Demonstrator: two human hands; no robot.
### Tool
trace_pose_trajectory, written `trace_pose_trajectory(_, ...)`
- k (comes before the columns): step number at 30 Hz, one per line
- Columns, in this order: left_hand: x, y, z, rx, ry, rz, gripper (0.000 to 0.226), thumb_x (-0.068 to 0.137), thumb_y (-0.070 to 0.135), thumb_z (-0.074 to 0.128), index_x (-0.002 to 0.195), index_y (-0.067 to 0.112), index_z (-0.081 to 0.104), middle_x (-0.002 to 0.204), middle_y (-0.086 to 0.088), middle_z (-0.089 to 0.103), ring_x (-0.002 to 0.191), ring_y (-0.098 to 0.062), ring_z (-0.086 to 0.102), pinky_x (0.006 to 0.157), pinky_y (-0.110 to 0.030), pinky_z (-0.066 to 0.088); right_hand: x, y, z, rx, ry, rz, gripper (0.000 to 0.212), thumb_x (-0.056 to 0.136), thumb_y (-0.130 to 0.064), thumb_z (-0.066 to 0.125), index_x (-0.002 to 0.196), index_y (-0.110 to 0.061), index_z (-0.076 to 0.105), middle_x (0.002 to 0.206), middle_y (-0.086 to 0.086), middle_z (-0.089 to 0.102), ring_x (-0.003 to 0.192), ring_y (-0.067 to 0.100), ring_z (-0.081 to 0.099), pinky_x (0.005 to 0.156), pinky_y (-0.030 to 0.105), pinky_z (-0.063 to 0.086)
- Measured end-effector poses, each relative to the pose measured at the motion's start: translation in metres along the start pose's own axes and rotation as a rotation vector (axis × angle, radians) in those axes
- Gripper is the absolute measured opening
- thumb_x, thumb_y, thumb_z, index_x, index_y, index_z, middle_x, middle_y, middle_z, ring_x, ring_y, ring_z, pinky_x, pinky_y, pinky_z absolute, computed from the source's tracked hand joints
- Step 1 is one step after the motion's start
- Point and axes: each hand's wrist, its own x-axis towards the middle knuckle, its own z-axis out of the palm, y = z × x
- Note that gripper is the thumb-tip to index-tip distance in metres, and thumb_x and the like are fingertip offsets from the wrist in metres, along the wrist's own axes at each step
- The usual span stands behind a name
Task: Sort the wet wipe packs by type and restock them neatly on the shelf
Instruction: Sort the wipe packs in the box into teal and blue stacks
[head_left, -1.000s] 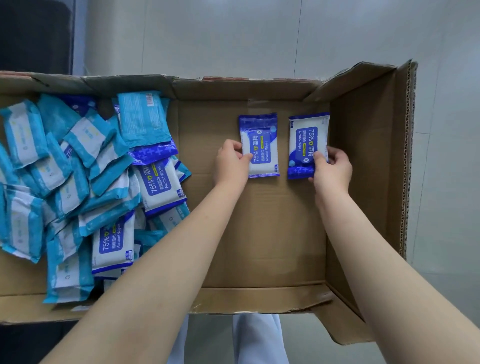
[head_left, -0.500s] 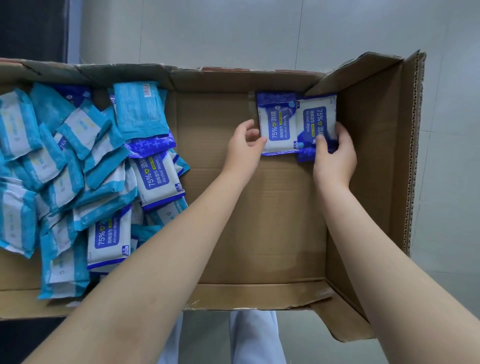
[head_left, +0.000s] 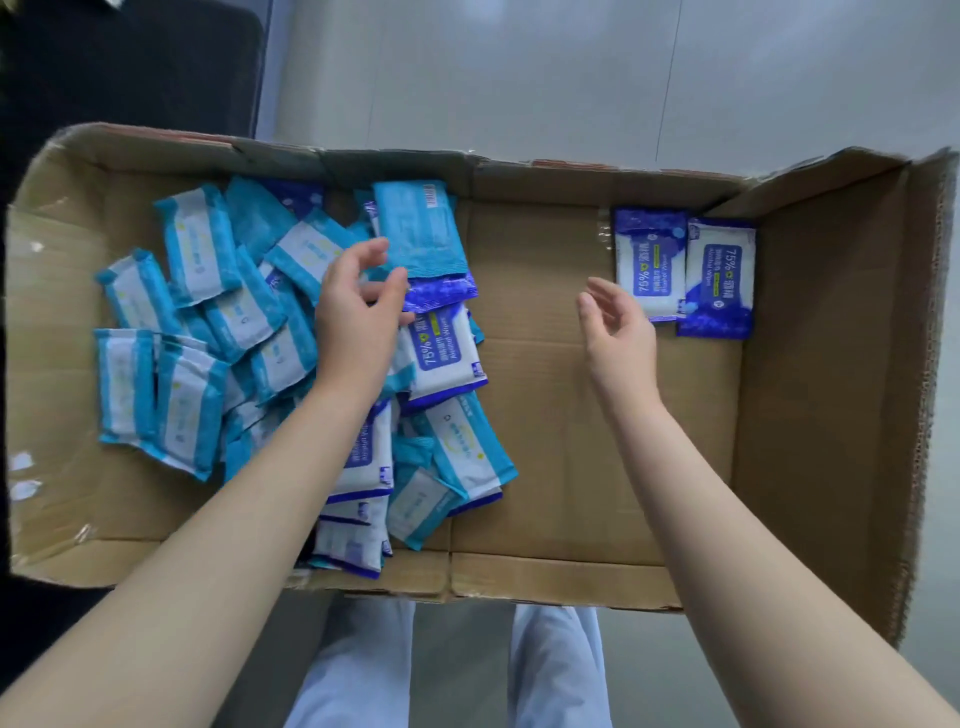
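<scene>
Off the pair in the far right corner now, unlike half a second ago: both hands, drawn back toward the heap, with the view swung left as well.

Left part of the box (head_left: 831, 415): pile (head_left: 208, 312) of teal and blue packs, overlapping, in no order. Over its right edge: left hand (head_left: 358, 322), fingers spread and lightly curved, holding nothing, tips just above a blue pack (head_left: 441, 288) half tucked under a teal pack (head_left: 415, 228). Just nearer, face up and partly under the palm: second blue pack (head_left: 447, 358). Mid box: right hand (head_left: 618, 338), loose, open, empty, hovering over bare cardboard just beside the pair (head_left: 649, 260). Both of those flat, side by side against the far wall, long edges touching or slightly lapped; cannot tell which.

Step in hand, most likely: picking the next blue pack from the pile.

- Pinch the exposed short edge and slide out sideways from under the teal pack, not up through it, so as not to scatter the heap.
- Pin the teal pack with a spare finger if dragged along.
- Expect soft, slippery film, so take a full edge, not a corner.
- Carry across label up and lay in line with the pair, edge to edge, no overlap.
</scene>
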Motion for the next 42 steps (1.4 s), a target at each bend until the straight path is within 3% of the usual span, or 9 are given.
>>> trace_pose_trajectory(4, 0.027, -0.013, -0.004, 0.19, -0.059, 0.005, 0.044, 0.09, 0.035, 0.068, 0.127, 0.016, 0.057, 0.124, 0.004, 0.05, 0.082, 0.006, 0.062, 0.086, -0.04, 0.057, -0.005, -0.024, 0.054, 0.092, -0.191, 0.077, 0.034, 0.1, -0.027, 0.057, 0.13, -0.012, 0.06, 0.124, 0.004, 0.066, 0.107, 0.01, 0.061, 0.085, 0.017, 0.047)
trace_pose_trajectory(8, 0.05, -0.014, -0.004, 0.305, -0.054, -0.113, 0.063, 0.079, 0.058, 0.069, 0.124, 0.016, 0.059, 0.123, 0.001, 0.053, 0.112, -0.017, 0.057, 0.099, -0.035, 0.048, -0.009, -0.043, 0.091, 0.252, -0.316, 0.223, 0.03, 0.099, -0.026, 0.059, 0.126, -0.012, 0.058, 0.112, 0.0, 0.068, 0.082, 0.001, 0.066, 0.06, 0.015, 0.051)
trace_pose_trajectory(14, 0.064, -0.009, -0.005, 0.241, -0.05, -0.299, 0.03, 0.077, 0.053, 0.072, 0.089, 0.029, 0.057, 0.112, 0.001, 0.059, 0.079, -0.022, 0.067, 0.07, -0.046, 0.06, -0.009, -0.045, 0.101, 0.214, -0.162, 0.242, 0.011, 0.089, -0.015, 0.072, 0.09, -0.018, 0.062, 0.09, 0.001, 0.07, 0.076, 0.011, 0.066, 0.062, 0.024, 0.051)
trace_pose_trajectory(21, 0.045, -0.013, -0.015, -0.124, 0.045, -0.403, 0.026, 0.096, 0.026, 0.062, 0.114, 0.007, 0.057, 0.091, 0.004, 0.06, 0.067, -0.009, 0.065, 0.064, -0.034, 0.061, -0.024, -0.036, 0.081, 0.311, -0.121, 0.238, 0.014, 0.097, -0.01, 0.06, 0.088, -0.018, 0.052, 0.087, 0.003, 0.066, 0.068, 0.011, 0.062, 0.055, 0.022, 0.052)
trace_pose_trajectory(24, 0.029, -0.008, -0.021, -0.315, 0.087, -0.398, 0.041, 0.096, 0.02, 0.062, 0.134, 0.011, 0.047, 0.106, 0.004, 0.056, 0.087, -0.006, 0.063, 0.07, -0.028, 0.06, -0.033, -0.028, 0.07, 0.393, -0.12, 0.217, 0.015, 0.099, -0.008, 0.055, 0.089, -0.017, 0.05, 0.086, 0.0, 0.065, 0.074, 0.011, 0.062, 0.063, 0.024, 0.052)
trace_pose_trajectory(27, -0.001, -0.001, -0.021, -0.233, 0.082, -0.283, 0.052, 0.095, 0.019, 0.063, 0.141, 0.012, 0.041, 0.126, 0.001, 0.05, 0.092, 0.001, 0.06, 0.083, -0.029, 0.058, -0.039, -0.019, 0.053, 0.601, -0.098, 0.261, 0.016, 0.101, -0.005, 0.051, 0.09, -0.017, 0.047, 0.067, -0.008, 0.059, 0.053, 0.001, 0.054, 0.054, 0.019, 0.046)
trace_pose_trajectory(32, -0.055, -0.005, 0.005, 0.115, -0.213, -0.107, 0.042, 0.092, 0.027, 0.067, 0.131, 0.015, 0.054, 0.125, 0.002, 0.055, 0.09, 0.001, 0.058, 0.088, -0.024, 0.051, -0.045, 0.001, 0.017, 0.687, -0.067, 0.368, 0.015, 0.102, -0.007, 0.049, 0.091, -0.018, 0.047, 0.073, -0.002, 0.057, 0.053, 0.006, 0.051, 0.06, 0.026, 0.044)
trace_pose_trajectory(37, -0.077, -0.011, 0.045, 0.367, -0.516, -0.14, 0.057, 0.09, 0.039, 0.068, 0.139, 0.015, 0.051, 0.133, -0.003, 0.057, 0.122, -0.02, 0.052, 0.104, -0.038, 0.044, -0.05, 0.018, -0.011, 0.851, -0.07, 0.435, 0.013, 0.102, -0.008, 0.047, 0.099, -0.02, 0.046, 0.079, -0.001, 0.071, 0.071, 0.017, 0.062, 0.072, 0.039, 0.054)
trace_pose_trajectory(42, -0.091, -0.012, 0.067, 0.285, -0.61, -0.221, 0.028, 0.096, 0.025, 0.061, 0.122, 0.016, 0.06, 0.117, 0.001, 0.067, 0.105, -0.014, 0.062, 0.084, -0.028, 0.049, -0.048, 0.025, -0.036, 0.89, -0.063, 0.408, 0.014, 0.103, -0.009, 0.047, 0.112, -0.019, 0.047, 0.096, 0.003, 0.071, 0.08, 0.016, 0.067, 0.075, 0.037, 0.058)
